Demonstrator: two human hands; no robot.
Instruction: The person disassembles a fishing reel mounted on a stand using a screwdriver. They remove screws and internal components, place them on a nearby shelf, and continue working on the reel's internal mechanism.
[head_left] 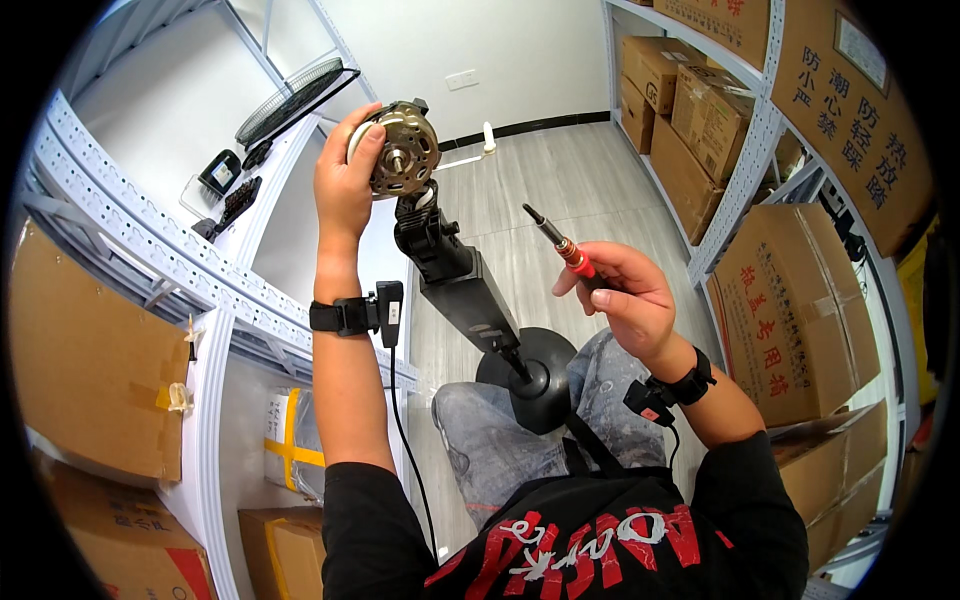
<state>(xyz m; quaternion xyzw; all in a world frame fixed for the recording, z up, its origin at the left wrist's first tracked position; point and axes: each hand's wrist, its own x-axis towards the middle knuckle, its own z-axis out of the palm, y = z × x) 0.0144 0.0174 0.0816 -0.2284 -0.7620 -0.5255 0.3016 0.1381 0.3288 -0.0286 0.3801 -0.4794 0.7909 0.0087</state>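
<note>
Left hand (345,190): fingers grasping the rim of a round metal motor (408,152), with the thumb at its near edge.
Motor: at the upper end of a tilted black stand (482,305), shaft side facing the wearer.
Right hand (637,305): fingers grasping a red-handled screwdriver (566,248) by its handle.
Screwdriver: tip directed up and left, apart from the motor.
Round base (545,400): black, at the stand's lower end, between the wearer's legs.
Tabletop (277,163): at left, bearing a black fan grille (295,100) and small black parts (240,200).
Right-hand shelves (757,130): loaded with cardboard boxes (712,115).
</note>
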